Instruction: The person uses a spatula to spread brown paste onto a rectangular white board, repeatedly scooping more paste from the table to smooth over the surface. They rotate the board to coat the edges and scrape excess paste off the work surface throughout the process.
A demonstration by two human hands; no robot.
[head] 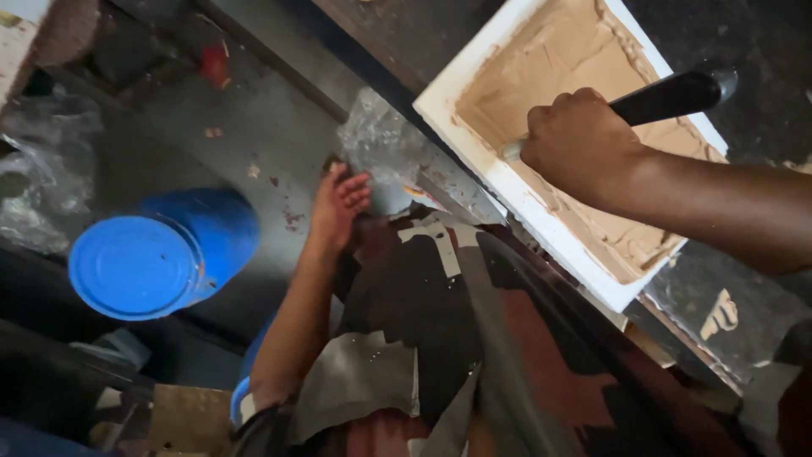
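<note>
A dark, grimy concrete floor (254, 110) spreads beyond the left hand, stained and flecked with paint. Under the right hand lies a rough, dark worktop (406, 34) carrying a white rectangular tray (474, 161), its shallow well coated with smooth tan putty (567, 51) that ridges up along the walls. Camouflage-patterned cloth (474, 338) in brown, black and grey fills the space between and below the hands. Left of the left hand stands a blue plastic drum (161, 254), round, with a flat lid. Crinkled clear plastic sheet (381, 144) lies just above the left hand. The right hand (579, 144) is clenched in a fist around a tool with a glossy black handle (668, 95), inside the tray. The left hand (338, 203) hangs loosely curled near the plastic, empty.
</note>
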